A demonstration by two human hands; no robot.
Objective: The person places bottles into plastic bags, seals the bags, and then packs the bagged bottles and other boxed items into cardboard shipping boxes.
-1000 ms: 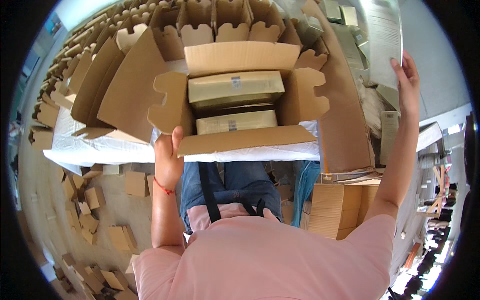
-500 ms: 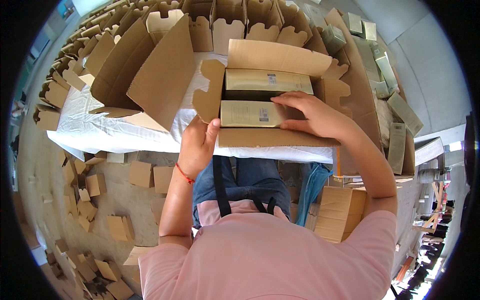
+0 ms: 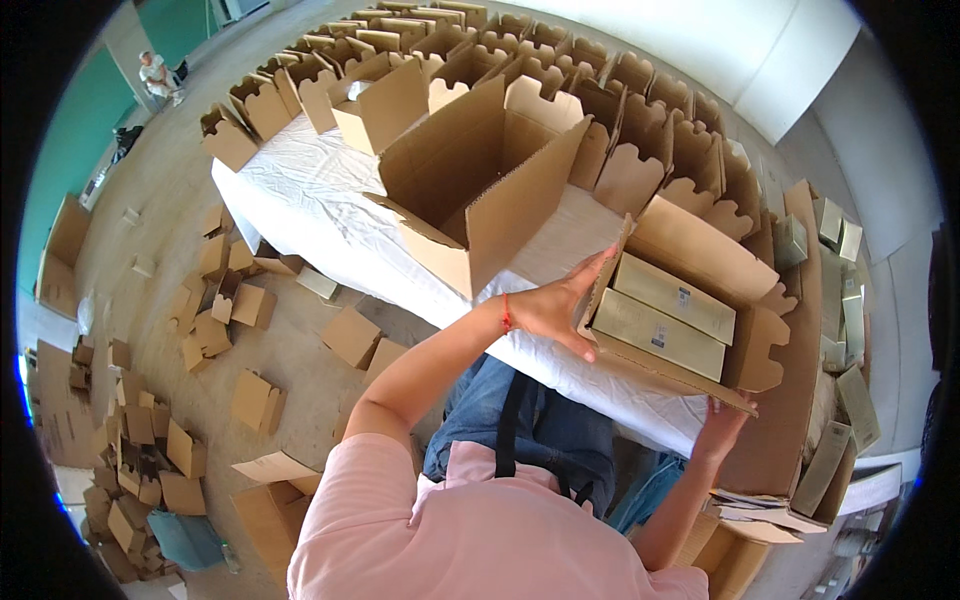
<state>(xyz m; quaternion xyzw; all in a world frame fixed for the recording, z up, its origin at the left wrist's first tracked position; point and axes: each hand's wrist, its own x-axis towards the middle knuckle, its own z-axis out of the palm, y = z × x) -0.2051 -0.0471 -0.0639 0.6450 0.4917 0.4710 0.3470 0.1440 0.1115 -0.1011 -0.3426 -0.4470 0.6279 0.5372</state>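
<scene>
Cardboard fills the view: an open carton [image 3: 690, 330] sits at the near edge of the desk [image 3: 300, 200], which is draped in a white cloth. Inside the carton lie 2 flat pale boxes [image 3: 665, 315] side by side, touching along their long edges. The left hand [image 3: 555, 305] is spread wide, its palm and fingers pressed flat against the carton's left wall and side flap; a red band circles that wrist. The right hand [image 3: 722, 428] reaches up to the carton's near flap and touches its lower edge from below; whether its fingers curl around the flap cannot be told.

Just left of the carton stands a bigger empty box [image 3: 480, 190], open toward the person, flaps out. Behind both, rows of folded cartons [image 3: 620, 120] with notched flaps crowd the far side of the desk. More pale boxes [image 3: 835, 300] lie stacked to the right. On the floor [image 3: 150, 180] to the left, small cardboard pieces [image 3: 200, 320] lie scattered and piled. Far off, another person [image 3: 158, 75] sits by a green wall.
</scene>
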